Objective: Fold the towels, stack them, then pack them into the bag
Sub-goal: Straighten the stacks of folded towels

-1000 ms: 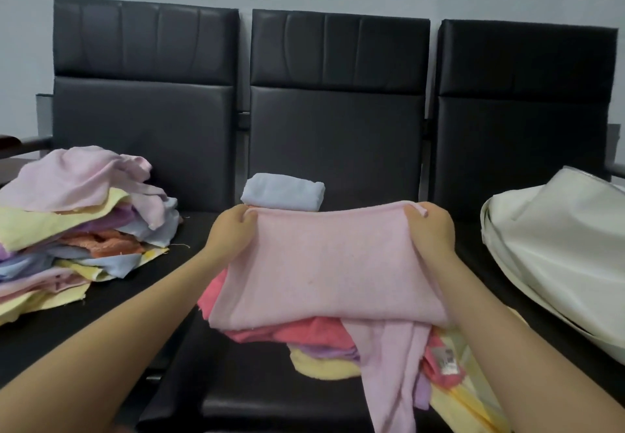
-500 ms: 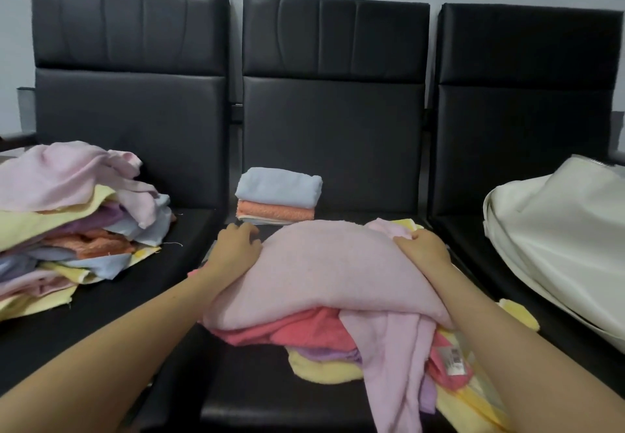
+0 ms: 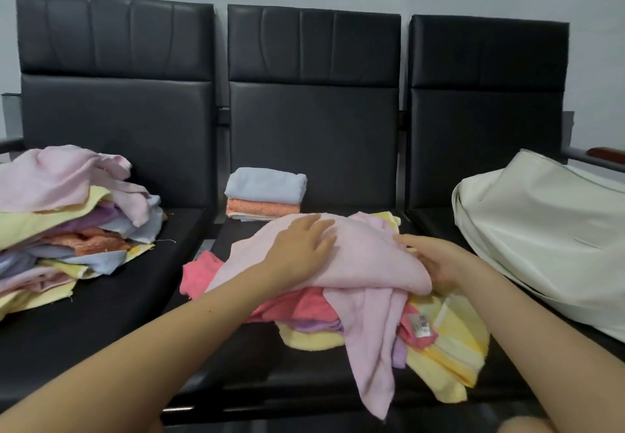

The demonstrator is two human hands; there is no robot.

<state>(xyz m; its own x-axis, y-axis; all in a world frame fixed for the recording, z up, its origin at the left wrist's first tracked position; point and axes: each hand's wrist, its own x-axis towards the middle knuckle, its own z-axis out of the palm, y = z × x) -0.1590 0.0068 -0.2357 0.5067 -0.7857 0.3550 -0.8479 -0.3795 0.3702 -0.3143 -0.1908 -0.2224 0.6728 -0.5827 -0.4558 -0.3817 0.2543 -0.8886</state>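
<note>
The pink towel (image 3: pixel 358 263) lies half-folded on the loose pile at the middle seat's (image 3: pixel 257 358) front, long axis running left-right, left hand (image 3: pixel 299 246) pressing flat on top, right hand (image 3: pixel 436 263) gripping its right edge.

A pink towel (image 3: pixel 365 257) is spread over a loose heap (image 3: pixel 439 341); folded towels (image 3: pixel 265 194) (blue topmost) are stacked behind; a white bag (image 3: pixel 541 240) is slumped rightward.

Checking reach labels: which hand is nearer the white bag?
Right. The right hand is at the pink towel's edge on the side toward the white bag, not touching it. The left hand lies flat mid-towel, farther away.
</note>
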